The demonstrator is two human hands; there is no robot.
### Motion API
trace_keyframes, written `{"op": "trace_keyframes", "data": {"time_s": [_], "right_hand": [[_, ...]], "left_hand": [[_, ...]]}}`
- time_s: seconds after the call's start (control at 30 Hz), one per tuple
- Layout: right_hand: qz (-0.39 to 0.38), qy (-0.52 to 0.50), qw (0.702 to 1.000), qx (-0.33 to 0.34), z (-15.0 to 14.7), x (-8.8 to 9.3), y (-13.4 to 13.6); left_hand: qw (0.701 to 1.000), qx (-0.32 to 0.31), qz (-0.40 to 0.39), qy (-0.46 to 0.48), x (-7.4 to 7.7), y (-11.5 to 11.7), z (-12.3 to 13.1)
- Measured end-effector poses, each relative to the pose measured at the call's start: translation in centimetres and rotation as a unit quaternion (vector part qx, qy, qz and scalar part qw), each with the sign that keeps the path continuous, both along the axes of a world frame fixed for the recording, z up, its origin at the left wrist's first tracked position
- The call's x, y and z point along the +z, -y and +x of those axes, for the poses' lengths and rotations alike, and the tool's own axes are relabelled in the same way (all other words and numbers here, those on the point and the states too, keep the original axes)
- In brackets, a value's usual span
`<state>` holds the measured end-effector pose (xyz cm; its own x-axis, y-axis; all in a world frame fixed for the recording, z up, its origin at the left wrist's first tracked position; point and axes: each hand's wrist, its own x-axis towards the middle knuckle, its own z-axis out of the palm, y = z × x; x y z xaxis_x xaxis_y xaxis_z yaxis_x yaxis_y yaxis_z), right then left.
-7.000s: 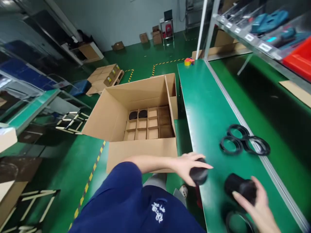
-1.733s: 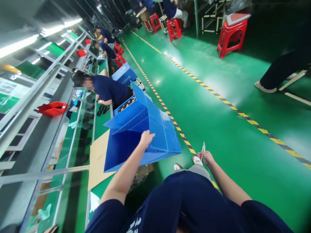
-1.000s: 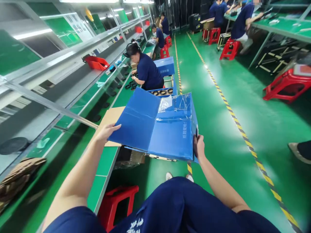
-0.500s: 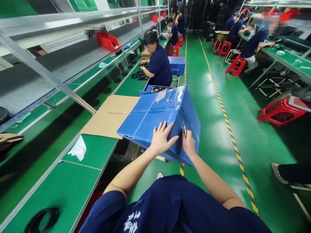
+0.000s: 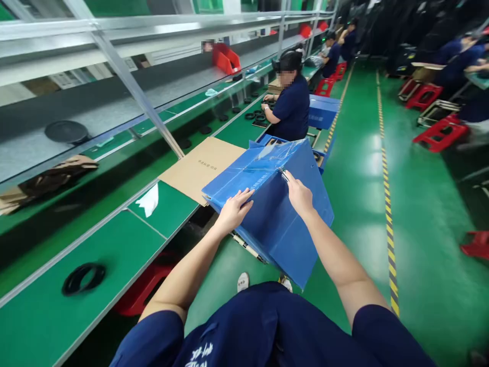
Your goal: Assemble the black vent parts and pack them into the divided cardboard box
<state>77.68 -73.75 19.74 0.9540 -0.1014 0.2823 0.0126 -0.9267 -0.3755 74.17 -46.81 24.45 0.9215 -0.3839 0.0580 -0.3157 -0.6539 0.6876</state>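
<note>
A blue corrugated box (image 5: 267, 214) stands tilted in front of me, with clear tape (image 5: 284, 149) along its top. My left hand (image 5: 234, 210) lies on the box's near top edge, fingers stretched out and holding nothing. In my right hand (image 5: 300, 194) is a slim metal box cutter (image 5: 283, 174), its tip at the top edge of the box's near side. The fingers are closed around its handle, so most of the tool is hidden. Left of the box, a flat brown cardboard sheet (image 5: 206, 163) lies on the green workbench (image 5: 114, 244).
A black ring-shaped part (image 5: 83, 279) and a white scrap (image 5: 148, 200) lie on the bench. A co-worker (image 5: 290, 102) sits just beyond the box. Metal shelving (image 5: 133, 92) runs along the left. Red stools (image 5: 441, 132) stand across the marked aisle.
My right hand has moved the box cutter up to the box's top edge. My left hand has slid left along the edge. More of the near blue panel shows, and the view has turned left.
</note>
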Motion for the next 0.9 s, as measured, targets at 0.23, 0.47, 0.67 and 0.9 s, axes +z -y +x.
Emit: {"op": "trace_keyframes", "data": {"time_s": [0.23,0.47,0.67,0.9], "right_hand": [[-0.025,-0.008,0.999,0.046,0.1,-1.9,3.1],[-0.009,-0.024,0.997,0.079,-1.1,-5.0,4.6],[-0.022,-0.113,0.990,0.085,-5.9,-10.2,8.6],[-0.004,-0.212,0.975,0.074,-13.0,-19.7,14.1]], "left_hand": [[0.986,0.159,0.029,0.038,-1.4,2.9,-0.9],[0.974,0.223,0.023,0.024,-2.2,4.4,-1.8],[0.961,0.269,0.039,0.047,-2.2,3.8,-1.9],[0.950,0.300,0.060,0.065,-1.3,1.3,-1.4]]}}
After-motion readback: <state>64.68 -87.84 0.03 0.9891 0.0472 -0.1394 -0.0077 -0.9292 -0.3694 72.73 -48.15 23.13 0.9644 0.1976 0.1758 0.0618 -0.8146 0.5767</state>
